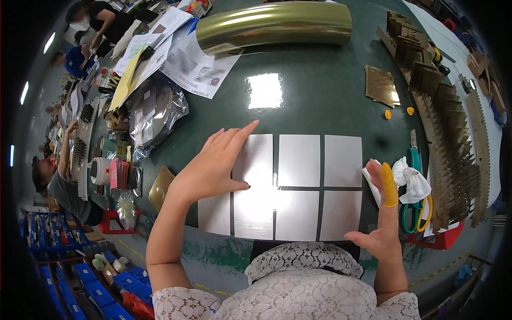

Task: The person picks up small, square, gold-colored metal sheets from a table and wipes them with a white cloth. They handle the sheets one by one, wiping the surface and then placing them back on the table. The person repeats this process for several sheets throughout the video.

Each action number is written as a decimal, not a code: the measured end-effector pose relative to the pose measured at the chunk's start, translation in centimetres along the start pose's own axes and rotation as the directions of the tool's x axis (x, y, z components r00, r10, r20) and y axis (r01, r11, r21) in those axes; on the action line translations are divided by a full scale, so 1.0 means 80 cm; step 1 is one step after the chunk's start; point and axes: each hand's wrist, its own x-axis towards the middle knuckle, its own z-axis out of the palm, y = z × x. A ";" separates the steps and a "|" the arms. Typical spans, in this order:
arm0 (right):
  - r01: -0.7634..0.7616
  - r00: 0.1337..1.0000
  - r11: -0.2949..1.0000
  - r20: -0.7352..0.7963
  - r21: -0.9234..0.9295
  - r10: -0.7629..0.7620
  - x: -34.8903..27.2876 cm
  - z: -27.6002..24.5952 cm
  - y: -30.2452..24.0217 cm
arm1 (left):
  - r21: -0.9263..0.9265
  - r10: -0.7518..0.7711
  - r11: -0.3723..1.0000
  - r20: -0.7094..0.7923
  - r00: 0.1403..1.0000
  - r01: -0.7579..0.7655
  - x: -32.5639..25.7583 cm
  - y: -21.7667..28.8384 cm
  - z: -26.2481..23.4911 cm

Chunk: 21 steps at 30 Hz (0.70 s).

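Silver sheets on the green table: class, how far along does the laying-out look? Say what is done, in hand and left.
Done: six silver sheets lie in a two-by-three grid on the green table. In hand: the left hand presses flat on the upper-left sheet; the right hand, with a yellow finger cot, hovers open at the grid's right edge. Left: the gold pieces lie untouched.

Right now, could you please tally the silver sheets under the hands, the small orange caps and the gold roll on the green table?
Silver sheets: 6
Small orange caps: 2
Gold roll: 1
Total: 9
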 end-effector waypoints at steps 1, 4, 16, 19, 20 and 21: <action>-0.006 1.000 1.000 -0.002 0.007 0.006 0.000 0.000 0.000 | -0.005 0.006 1.000 -0.001 1.000 -0.006 0.000 -0.001 0.001; -0.014 1.000 0.999 -0.008 0.032 0.014 0.000 0.000 -0.002 | -0.003 0.000 1.000 0.003 1.000 0.000 0.000 -0.001 0.001; -0.005 1.000 1.000 -0.009 0.006 0.005 0.002 0.003 -0.003 | -0.017 0.006 1.000 0.002 1.000 -0.006 -0.001 -0.003 0.002; -0.005 1.000 1.000 -0.007 -0.006 0.005 0.001 0.001 -0.004 | -0.013 0.008 1.000 0.001 1.000 -0.008 0.000 -0.003 0.002; -0.006 1.000 1.000 -0.003 -0.017 0.006 0.001 0.000 -0.005 | -0.012 0.010 1.000 -0.002 1.000 -0.010 0.000 -0.003 0.002; -0.006 1.000 1.000 0.001 -0.029 0.006 0.001 -0.001 -0.005 | -0.017 0.006 1.000 0.003 1.000 -0.006 0.000 -0.003 0.001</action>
